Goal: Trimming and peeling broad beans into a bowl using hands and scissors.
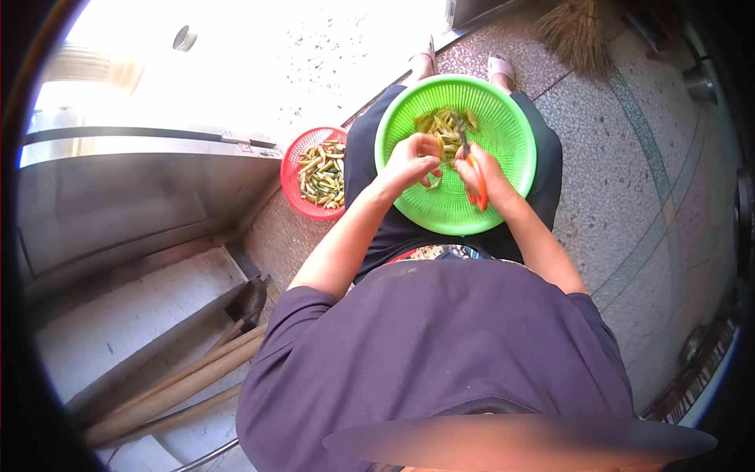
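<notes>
A round green plastic basket [454,218] rests on my lap. Inside it, towards the far side, lies a pile of yellow-green bean pods [442,124]. My right hand [481,171] holds scissors with orange handles [481,186], the dark blades pointing away over the pods. Just left of the blades, my left hand [416,159] is over the basket with its fingers curled around a yellowish pod [440,147]. A red plastic basket [292,186] on the floor to the left holds many more pods [323,177], some with dark patches.
A straw broom [578,38] lies on the speckled floor at the upper right. Wooden poles [183,380] and a metal-faced cabinet [135,194] are on the left. My feet, in light sandals [501,62], are beyond the green basket.
</notes>
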`<action>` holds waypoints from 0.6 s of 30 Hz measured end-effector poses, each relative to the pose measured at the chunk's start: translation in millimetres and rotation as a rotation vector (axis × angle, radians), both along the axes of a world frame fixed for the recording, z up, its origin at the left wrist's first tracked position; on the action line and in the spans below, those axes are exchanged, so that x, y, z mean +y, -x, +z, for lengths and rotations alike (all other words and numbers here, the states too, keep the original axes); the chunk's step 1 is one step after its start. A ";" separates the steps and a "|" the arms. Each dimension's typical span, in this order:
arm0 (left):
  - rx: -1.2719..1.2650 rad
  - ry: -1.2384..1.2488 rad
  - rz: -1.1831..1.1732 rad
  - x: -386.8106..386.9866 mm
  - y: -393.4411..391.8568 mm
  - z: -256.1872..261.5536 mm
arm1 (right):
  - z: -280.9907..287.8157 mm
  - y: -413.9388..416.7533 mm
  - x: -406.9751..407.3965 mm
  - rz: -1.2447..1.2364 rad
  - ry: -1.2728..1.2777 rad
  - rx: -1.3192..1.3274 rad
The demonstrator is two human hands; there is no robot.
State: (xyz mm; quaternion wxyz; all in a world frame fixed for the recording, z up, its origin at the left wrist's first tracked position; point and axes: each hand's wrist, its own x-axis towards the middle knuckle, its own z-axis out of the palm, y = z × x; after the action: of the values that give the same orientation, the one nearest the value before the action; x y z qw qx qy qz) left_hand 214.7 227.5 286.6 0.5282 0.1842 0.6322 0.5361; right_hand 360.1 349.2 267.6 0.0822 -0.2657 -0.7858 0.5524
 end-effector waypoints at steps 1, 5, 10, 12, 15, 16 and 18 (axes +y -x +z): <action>-0.006 0.001 0.012 -0.6 1.4 -6.3 | -2.9 -1.9 0.4 0.012 0.001 -0.006; 1.106 -0.113 0.140 -1.5 30.3 -1.5 | -17.5 -11.0 -10.2 -0.106 0.429 -0.028; 0.714 0.139 0.635 -41.2 117.2 -2.9 | -14.5 -20.0 -38.7 -0.068 0.689 -0.356; 0.619 0.126 0.696 -74.0 163.5 -56.6 | -11.2 -23.4 -47.0 0.069 0.626 -0.407; 0.315 0.367 0.697 -136.4 195.7 -149.3 | 4.1 -15.3 -45.0 0.209 0.589 -0.504; 0.279 0.504 0.647 -157.1 200.0 -179.6 | 10.5 -8.4 -42.0 0.239 0.647 -0.572; 0.172 0.659 0.600 -171.9 194.8 -217.8 | 11.9 -6.5 -35.4 0.249 0.773 -0.594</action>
State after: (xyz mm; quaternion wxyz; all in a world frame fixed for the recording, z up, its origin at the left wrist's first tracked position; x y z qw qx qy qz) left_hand 19.9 55.5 68.8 0.3255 -0.1413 0.8362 0.4183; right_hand 366.5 313.8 279.5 -0.3158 -0.3267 -0.5391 0.7092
